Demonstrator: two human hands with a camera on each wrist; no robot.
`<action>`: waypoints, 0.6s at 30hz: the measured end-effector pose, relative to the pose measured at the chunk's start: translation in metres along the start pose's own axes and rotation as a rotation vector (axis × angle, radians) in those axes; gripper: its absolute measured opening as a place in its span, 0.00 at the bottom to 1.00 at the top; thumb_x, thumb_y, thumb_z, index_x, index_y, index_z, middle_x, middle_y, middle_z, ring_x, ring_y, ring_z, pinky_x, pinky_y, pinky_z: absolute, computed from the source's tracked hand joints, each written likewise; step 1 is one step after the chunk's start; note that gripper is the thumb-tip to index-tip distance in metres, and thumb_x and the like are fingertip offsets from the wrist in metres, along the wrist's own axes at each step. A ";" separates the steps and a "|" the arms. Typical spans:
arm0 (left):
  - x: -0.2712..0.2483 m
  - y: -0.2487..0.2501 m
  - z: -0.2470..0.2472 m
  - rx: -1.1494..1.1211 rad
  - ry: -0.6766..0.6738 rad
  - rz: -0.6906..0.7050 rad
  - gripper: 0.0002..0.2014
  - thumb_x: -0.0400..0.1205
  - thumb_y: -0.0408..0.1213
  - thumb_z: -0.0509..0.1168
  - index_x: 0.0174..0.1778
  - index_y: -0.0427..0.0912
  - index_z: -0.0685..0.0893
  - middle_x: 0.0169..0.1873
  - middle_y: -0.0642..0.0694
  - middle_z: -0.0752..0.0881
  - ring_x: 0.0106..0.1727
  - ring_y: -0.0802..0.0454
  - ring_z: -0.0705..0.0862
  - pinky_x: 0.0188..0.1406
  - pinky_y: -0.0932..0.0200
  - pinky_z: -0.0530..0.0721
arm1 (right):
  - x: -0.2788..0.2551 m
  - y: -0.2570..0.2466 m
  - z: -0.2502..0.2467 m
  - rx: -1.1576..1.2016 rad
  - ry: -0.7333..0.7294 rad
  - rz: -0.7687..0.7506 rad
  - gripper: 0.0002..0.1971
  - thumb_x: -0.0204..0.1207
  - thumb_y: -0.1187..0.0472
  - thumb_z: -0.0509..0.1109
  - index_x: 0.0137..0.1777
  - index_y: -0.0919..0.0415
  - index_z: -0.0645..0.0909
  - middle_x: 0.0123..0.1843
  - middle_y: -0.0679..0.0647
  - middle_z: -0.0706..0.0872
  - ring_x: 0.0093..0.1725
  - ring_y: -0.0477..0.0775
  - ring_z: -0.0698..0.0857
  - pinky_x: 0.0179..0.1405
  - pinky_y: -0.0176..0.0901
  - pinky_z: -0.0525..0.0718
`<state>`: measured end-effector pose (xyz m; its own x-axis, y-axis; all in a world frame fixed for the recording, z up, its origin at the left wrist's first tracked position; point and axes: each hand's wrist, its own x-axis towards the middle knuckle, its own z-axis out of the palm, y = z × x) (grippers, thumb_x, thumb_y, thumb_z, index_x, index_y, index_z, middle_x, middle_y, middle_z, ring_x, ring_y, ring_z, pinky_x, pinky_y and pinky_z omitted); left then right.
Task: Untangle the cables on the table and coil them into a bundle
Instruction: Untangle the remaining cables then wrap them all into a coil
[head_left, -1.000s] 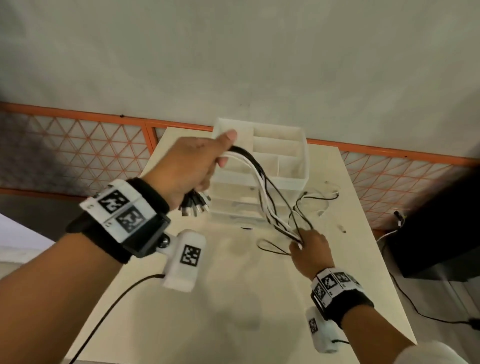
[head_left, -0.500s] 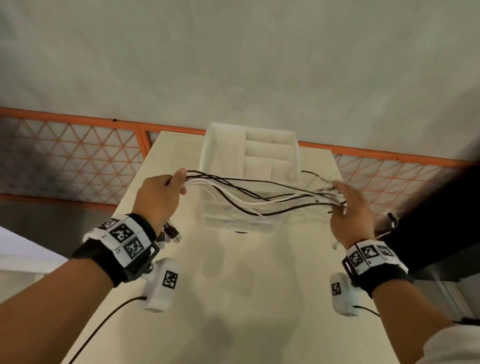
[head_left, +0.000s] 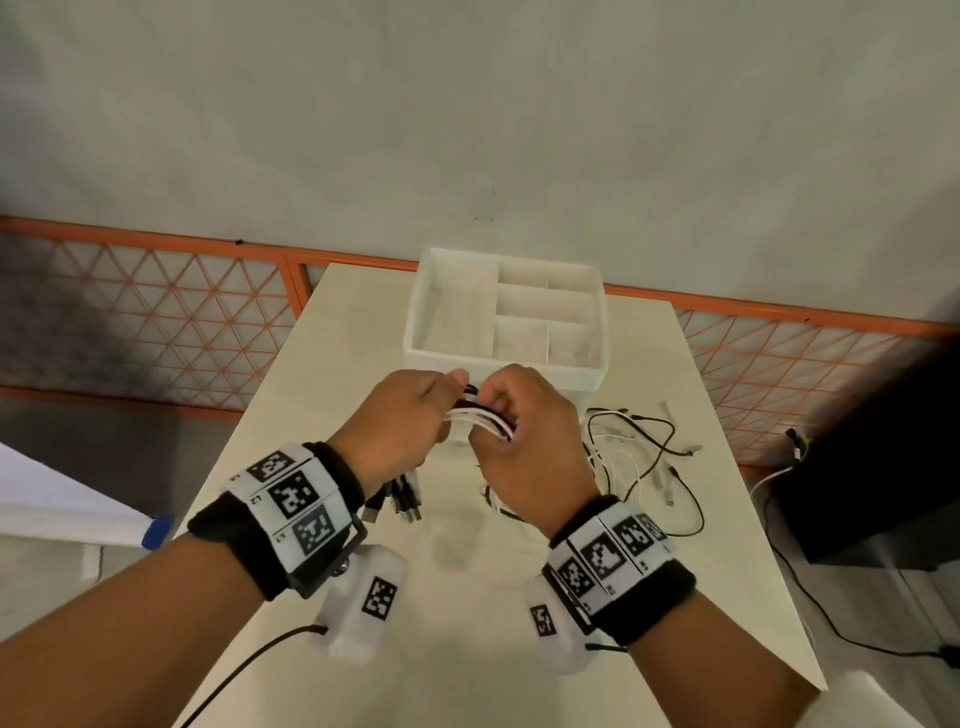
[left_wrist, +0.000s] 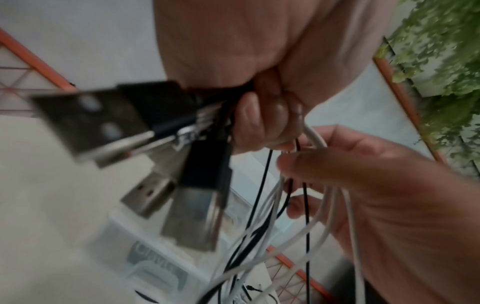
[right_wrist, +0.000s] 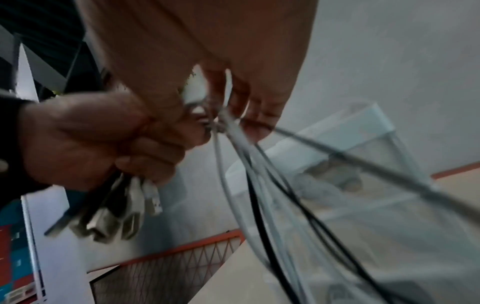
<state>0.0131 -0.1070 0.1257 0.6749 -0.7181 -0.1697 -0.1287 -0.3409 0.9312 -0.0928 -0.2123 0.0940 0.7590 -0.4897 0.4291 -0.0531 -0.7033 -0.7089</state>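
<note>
Several thin black and white cables run between my two hands above the table. My left hand grips the bunch near its USB plugs, which hang below the fist. My right hand grips the same bunch, right against the left. Behind the right hand the loose cable ends trail onto the table. In the left wrist view the plugs stick out of the curled fingers. In the right wrist view the cables fan downward from the fingers.
A white compartment box stands at the back of the table, just beyond my hands. An orange mesh fence runs behind the table. To the right, off the table's edge, is a black object with a cord on the floor.
The hands held the cables stretched wide between them. The right hand has since swung in to meet the left, folding the bunch, and the tails now lie on the table.
</note>
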 end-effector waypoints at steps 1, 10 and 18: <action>-0.001 0.001 -0.002 -0.018 0.029 -0.003 0.24 0.89 0.48 0.56 0.26 0.43 0.73 0.14 0.56 0.68 0.17 0.54 0.60 0.20 0.62 0.60 | -0.001 0.004 0.002 0.007 0.014 0.056 0.10 0.67 0.67 0.74 0.46 0.59 0.80 0.36 0.46 0.82 0.34 0.46 0.79 0.34 0.35 0.77; -0.002 0.017 -0.036 -0.401 0.125 0.101 0.30 0.90 0.44 0.55 0.17 0.50 0.73 0.15 0.55 0.66 0.16 0.57 0.59 0.16 0.65 0.58 | -0.056 0.118 -0.004 -0.408 -0.292 0.481 0.10 0.78 0.56 0.68 0.58 0.52 0.84 0.46 0.56 0.92 0.49 0.65 0.88 0.51 0.52 0.85; 0.000 0.016 -0.055 -0.456 0.201 0.142 0.25 0.90 0.45 0.56 0.23 0.49 0.72 0.17 0.53 0.65 0.18 0.53 0.59 0.17 0.63 0.59 | -0.077 0.163 -0.046 -0.419 -0.225 0.895 0.24 0.82 0.64 0.64 0.78 0.55 0.77 0.77 0.60 0.80 0.75 0.63 0.79 0.72 0.50 0.76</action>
<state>0.0512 -0.0792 0.1581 0.8060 -0.5919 -0.0074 0.0703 0.0833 0.9940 -0.1901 -0.3127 -0.0286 0.4309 -0.8475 -0.3098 -0.8530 -0.2706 -0.4463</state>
